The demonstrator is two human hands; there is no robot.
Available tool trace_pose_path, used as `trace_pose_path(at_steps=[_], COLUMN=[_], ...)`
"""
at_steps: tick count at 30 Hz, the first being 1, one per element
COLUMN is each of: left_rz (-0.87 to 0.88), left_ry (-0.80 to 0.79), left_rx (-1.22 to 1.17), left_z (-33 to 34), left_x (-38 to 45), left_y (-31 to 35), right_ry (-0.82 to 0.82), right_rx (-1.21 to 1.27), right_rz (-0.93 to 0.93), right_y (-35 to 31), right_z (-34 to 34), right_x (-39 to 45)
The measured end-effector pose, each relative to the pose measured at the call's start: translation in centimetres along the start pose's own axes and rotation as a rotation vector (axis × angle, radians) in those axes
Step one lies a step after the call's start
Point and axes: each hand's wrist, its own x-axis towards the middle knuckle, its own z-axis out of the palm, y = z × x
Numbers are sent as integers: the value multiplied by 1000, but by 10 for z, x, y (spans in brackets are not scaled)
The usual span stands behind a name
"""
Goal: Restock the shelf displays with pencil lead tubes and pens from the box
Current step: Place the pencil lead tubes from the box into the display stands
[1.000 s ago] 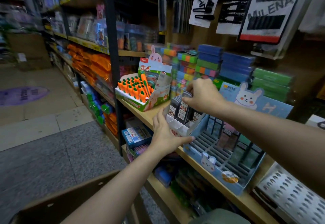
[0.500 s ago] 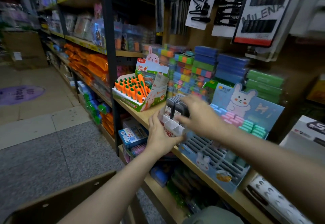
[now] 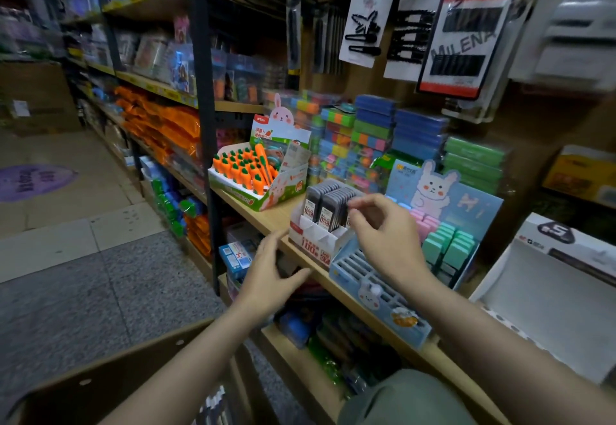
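Note:
Dark grey pencil lead tubes (image 3: 325, 202) stand upright in a small white and red display box (image 3: 313, 241) on the wooden shelf (image 3: 266, 216). My right hand (image 3: 383, 234) hovers just right of the tubes, fingers loosely curled, thumb and forefinger near the rightmost tube, with nothing held. My left hand (image 3: 271, 274) is below the shelf edge, apart from the display box, fingers spread and blurred. The brown cardboard box (image 3: 110, 378) sits low at the front, with pens (image 3: 216, 408) just visible inside.
A carrot-pen display (image 3: 253, 174) stands left of the tubes. A light blue bunny tray (image 3: 376, 288) with pastel erasers (image 3: 446, 244) is to the right. Stacked coloured packs fill the back. A white carton (image 3: 546, 288) is at far right. Tiled aisle floor lies left.
My right hand has let go of the lead tubes and drawn back to the right. My left hand has come off the display box and dropped below the shelf edge.

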Motion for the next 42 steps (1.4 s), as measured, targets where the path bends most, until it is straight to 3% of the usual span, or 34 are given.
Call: trace_pose_path(at_steps=[1,3,5,7,10,14,16,21,27,32,38,42], left_rz=[-19,-62,-132,-257,-483,-877,-1015,-1150,-1034,-911,-855,-890], left_ry=[2,16,45,107,240,454,473,394,72,-31,-71,64], left_rx=[-7,-12,-15,2,23,-61,-19,-31,95,249,369,265], left_z=[-7,-22,-38,-51,-65,-75,-76,-61,-41,-25,-26,-31], left_x=[-9,-32,-61,-93,-145,-215,-247,-284,-282,-271,-271,-272], left_y=[-11,-35,-63,-94,-143,-209,-236,-270,-289,-301,-312,-310], right_ry=[-63,-337,-650,-824,-975,-1071,-1135,-1147,-1110,-1079,-1069,-1026], right_rx=[82,74,-100,-238,-281,-303,-339,-383,-414,-377,-435,-447], right_rz=[99,203,137,43,55,256,329,421,542,618,580,583], right_y=[0,0,0,-1,4,38,59,97,137,164,172,166], right_z=[6,26,56,94,156,227,250,284,319,329,336,341], right_x=[-8,-27,-47,-68,-101,-157,-184,-227,-264,-288,-305,-315])
